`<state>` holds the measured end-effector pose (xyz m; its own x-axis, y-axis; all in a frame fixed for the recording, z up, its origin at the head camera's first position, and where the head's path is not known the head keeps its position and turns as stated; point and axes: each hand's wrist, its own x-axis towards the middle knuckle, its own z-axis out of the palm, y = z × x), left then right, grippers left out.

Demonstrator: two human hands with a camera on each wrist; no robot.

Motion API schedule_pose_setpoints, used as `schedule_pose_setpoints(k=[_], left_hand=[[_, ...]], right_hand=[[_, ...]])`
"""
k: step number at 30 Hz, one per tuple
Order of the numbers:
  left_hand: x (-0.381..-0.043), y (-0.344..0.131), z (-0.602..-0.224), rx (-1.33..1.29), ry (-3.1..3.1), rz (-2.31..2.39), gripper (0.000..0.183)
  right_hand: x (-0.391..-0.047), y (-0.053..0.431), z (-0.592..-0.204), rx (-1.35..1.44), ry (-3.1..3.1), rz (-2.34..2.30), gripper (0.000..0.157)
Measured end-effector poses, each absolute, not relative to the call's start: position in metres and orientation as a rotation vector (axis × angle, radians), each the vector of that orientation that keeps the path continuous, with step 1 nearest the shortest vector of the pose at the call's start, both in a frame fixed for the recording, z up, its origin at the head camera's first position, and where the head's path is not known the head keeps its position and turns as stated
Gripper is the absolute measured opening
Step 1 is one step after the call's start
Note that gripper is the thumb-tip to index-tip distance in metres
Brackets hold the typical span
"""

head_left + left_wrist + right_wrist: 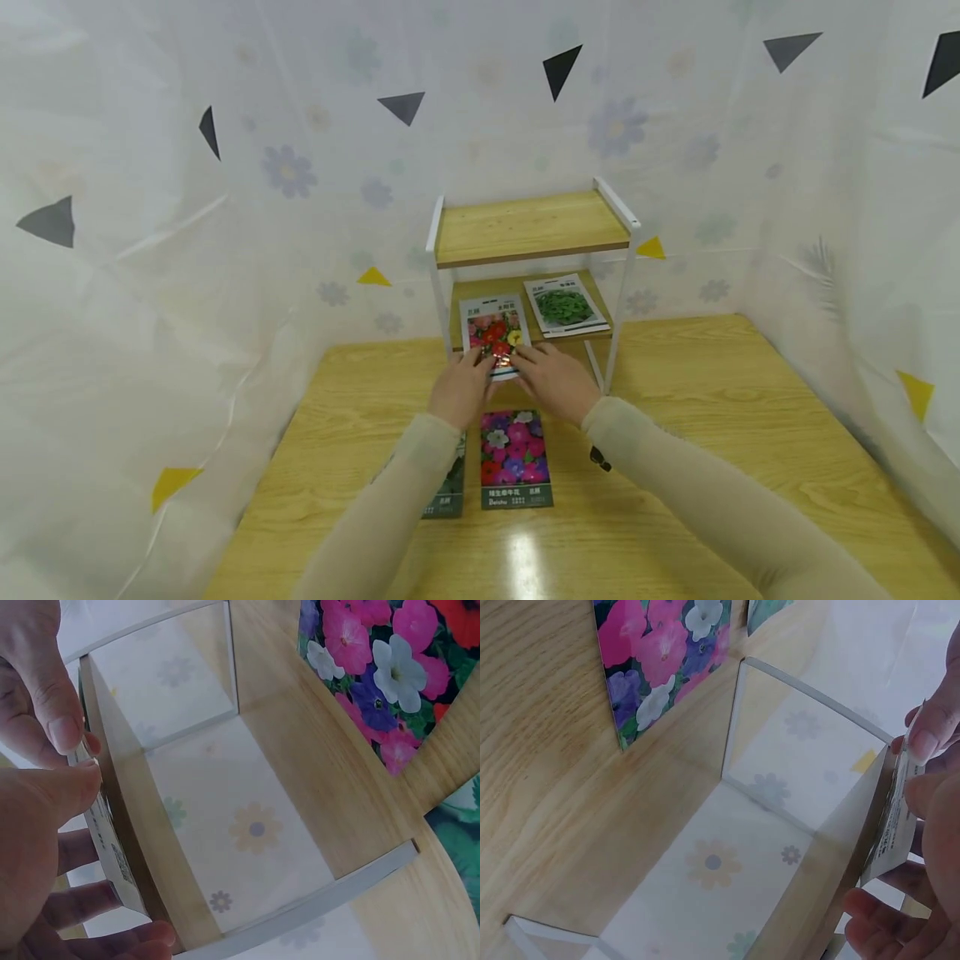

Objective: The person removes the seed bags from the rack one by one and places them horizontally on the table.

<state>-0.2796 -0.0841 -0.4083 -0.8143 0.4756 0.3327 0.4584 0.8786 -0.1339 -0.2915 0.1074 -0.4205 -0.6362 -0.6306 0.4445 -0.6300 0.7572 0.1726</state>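
A flower seed packet [491, 327] with red and yellow blooms lies at the left front of the small rack's middle shelf, its near end sticking out past the edge. My left hand [459, 390] pinches its near left corner, and my right hand [561, 382] pinches the near right one. Both wrist views show thumb and fingers on opposite faces of the packet [112, 847], right at the shelf's front edge. To its right on that shelf rests a second packet [564, 307] picturing green leaves.
On the table [675, 517] before the rack [532, 225] lie a packet of pink and purple flowers [516, 450] and a dark green packet [448, 492], partly hidden by my left sleeve. White patterned sheeting [480, 133] hangs behind and at both sides.
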Motion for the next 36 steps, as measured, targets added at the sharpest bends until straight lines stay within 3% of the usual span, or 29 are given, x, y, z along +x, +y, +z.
schedule_pose_setpoints(k=[16,25,36], left_hand=[[-0.254,-0.091,-0.422,-0.735,-2.468,-0.067,0.042],[-0.224,-0.082,-0.421,-0.763,-2.411,-0.185,0.037],[-0.2,-0.064,-0.414,-0.841,-2.343,-0.253,0.035]], right_hand=[[-0.273,0.115,-0.43,1.027,-2.347,0.12,0.04],[-0.252,0.138,-0.434,1.081,-2.241,0.262,0.045],[-0.226,0.175,-0.424,1.147,-2.218,0.352,0.041]])
